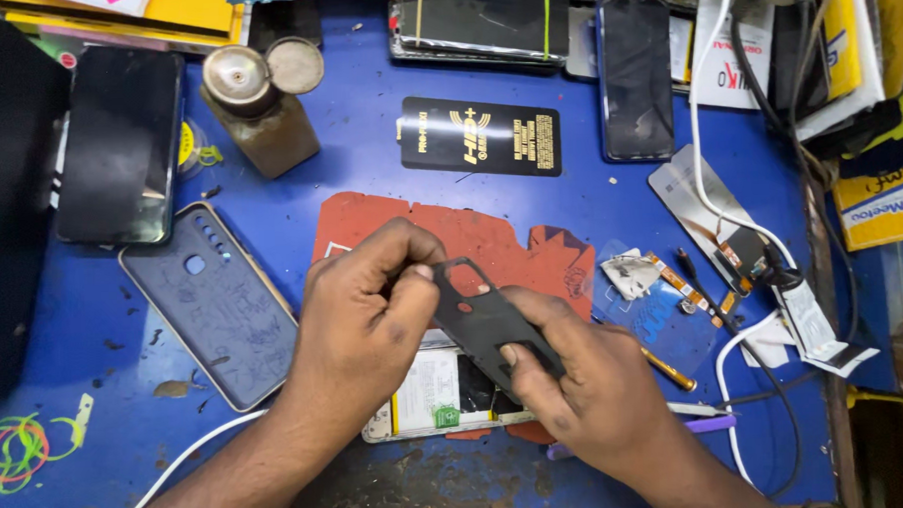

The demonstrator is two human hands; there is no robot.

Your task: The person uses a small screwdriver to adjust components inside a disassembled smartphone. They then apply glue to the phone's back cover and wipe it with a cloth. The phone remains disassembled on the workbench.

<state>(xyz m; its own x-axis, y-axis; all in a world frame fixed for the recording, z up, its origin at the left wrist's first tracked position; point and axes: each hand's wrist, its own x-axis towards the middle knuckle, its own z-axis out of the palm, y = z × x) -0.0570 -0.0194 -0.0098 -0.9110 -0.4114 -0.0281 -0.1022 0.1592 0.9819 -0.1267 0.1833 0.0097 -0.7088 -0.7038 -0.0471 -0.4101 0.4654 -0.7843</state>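
Gripping a thin black plastic phone inner cover [484, 328], both hands pinch it above the opened phone with exposed battery [436, 393]. Left hand [359, 332] curls closed on the cover's upper corner; right hand [586, 384] presses thumb on its lower end. Grey phone case [213, 302] lies left of the phone, red mat [471, 238] behind.
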